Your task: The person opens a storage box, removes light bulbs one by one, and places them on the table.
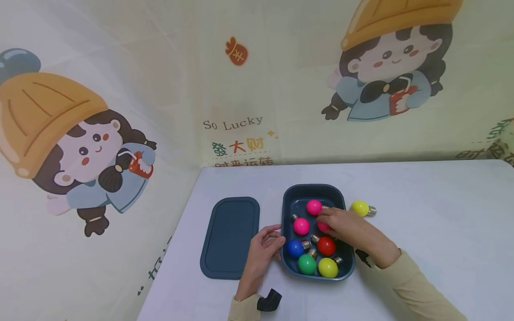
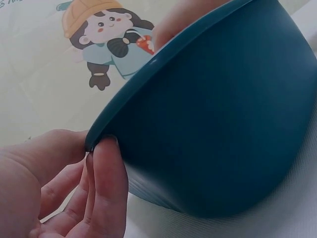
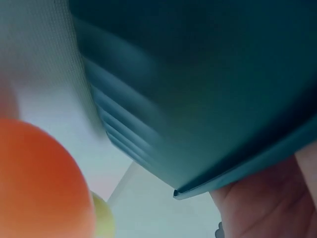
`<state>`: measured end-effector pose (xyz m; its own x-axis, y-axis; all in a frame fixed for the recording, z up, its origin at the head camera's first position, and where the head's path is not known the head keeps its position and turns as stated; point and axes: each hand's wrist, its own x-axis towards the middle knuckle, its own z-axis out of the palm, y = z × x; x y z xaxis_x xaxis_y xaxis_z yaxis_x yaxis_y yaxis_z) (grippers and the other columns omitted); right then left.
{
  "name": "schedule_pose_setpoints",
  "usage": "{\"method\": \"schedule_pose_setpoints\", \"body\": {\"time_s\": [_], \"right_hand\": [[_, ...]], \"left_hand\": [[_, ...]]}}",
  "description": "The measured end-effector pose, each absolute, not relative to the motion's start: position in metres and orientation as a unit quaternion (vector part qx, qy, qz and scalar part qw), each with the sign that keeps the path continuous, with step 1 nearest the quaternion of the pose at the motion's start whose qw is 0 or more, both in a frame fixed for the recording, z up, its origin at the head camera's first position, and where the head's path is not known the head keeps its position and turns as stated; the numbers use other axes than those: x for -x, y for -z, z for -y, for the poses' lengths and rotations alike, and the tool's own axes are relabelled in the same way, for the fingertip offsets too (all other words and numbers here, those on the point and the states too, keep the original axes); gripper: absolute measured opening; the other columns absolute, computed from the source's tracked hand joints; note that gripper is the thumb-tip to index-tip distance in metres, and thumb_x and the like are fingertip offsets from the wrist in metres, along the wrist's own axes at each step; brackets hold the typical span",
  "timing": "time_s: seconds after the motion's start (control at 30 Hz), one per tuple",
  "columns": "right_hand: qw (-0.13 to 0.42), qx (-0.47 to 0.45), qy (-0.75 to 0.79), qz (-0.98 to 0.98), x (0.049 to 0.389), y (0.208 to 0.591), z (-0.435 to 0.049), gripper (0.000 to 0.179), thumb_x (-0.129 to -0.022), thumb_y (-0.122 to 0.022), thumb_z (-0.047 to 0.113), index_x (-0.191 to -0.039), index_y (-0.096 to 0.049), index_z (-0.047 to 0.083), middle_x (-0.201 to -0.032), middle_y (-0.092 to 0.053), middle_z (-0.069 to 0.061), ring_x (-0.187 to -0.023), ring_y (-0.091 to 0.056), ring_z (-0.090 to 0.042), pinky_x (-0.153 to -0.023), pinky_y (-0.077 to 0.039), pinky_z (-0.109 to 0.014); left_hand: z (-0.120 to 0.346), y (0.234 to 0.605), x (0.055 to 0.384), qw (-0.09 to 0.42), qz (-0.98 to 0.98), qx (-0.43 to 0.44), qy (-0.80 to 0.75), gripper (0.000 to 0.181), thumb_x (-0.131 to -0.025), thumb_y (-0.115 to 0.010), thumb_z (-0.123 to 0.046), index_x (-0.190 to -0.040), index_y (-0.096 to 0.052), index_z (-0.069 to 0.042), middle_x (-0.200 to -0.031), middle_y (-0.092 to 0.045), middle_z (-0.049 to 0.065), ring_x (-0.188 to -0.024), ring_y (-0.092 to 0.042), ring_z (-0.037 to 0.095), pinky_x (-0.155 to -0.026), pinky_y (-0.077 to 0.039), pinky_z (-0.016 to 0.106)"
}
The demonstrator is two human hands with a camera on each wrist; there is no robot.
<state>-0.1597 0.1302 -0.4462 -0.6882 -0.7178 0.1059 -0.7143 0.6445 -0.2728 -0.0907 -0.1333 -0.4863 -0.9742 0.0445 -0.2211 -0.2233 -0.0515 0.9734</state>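
A dark blue plastic box holds several coloured light bulbs: pink, blue, green, red and yellow. My left hand is at the box's left side; in the left wrist view its thumb and forefinger pinch the box rim. Over the right wall reaches my right hand, fingers curled down on a pink bulb that they partly cover. Another pink bulb lies just beyond those fingers. The right wrist view hides the fingertips behind the box wall.
Left of the box lies a flat dark blue lid. A yellow bulb rests on the white table past the right hand. Close to the right wrist camera is a rounded orange thing. A printed cloth hangs behind.
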Motion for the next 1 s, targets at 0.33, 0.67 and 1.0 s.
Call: {"method": "schedule_pose_setpoints", "body": {"time_s": [0.33,0.67,1.0], "right_hand": [[-0.049,0.425,0.18,-0.886,0.154,0.446,-0.135,0.03,-0.08,-0.081,0.009,-0.108,-0.072,0.006,-0.113,-0.064,-0.012,-0.103,-0.064,-0.026,-0.078,-0.06,-0.034],[-0.11,0.444,0.21,-0.864,0.15,0.433,-0.139,0.041,-0.077,-0.083,0.003,-0.116,-0.07,0.007,-0.121,-0.063,-0.013,-0.11,-0.062,-0.028,-0.082,-0.059,-0.036],[-0.12,0.428,0.228,-0.866,0.144,0.416,-0.149,0.044,-0.075,-0.084,0.001,-0.116,-0.071,0.008,-0.12,-0.063,-0.01,-0.11,-0.061,-0.026,-0.08,-0.059,-0.035]], "left_hand": [[0.132,0.486,0.09,0.092,-0.683,0.069,-0.721,0.04,-0.091,-0.073,-0.017,-0.128,-0.062,-0.007,-0.102,-0.061,0.007,-0.078,-0.062,0.013,-0.06,-0.052,0.022],[0.131,0.486,0.09,0.089,-0.685,0.071,-0.72,0.041,-0.09,-0.074,-0.02,-0.128,-0.062,-0.008,-0.103,-0.061,0.007,-0.078,-0.062,0.014,-0.061,-0.052,0.022],[0.131,0.486,0.09,0.086,-0.685,0.067,-0.72,0.039,-0.091,-0.072,-0.015,-0.128,-0.062,-0.007,-0.101,-0.061,0.006,-0.077,-0.061,0.012,-0.06,-0.051,0.021]]}}
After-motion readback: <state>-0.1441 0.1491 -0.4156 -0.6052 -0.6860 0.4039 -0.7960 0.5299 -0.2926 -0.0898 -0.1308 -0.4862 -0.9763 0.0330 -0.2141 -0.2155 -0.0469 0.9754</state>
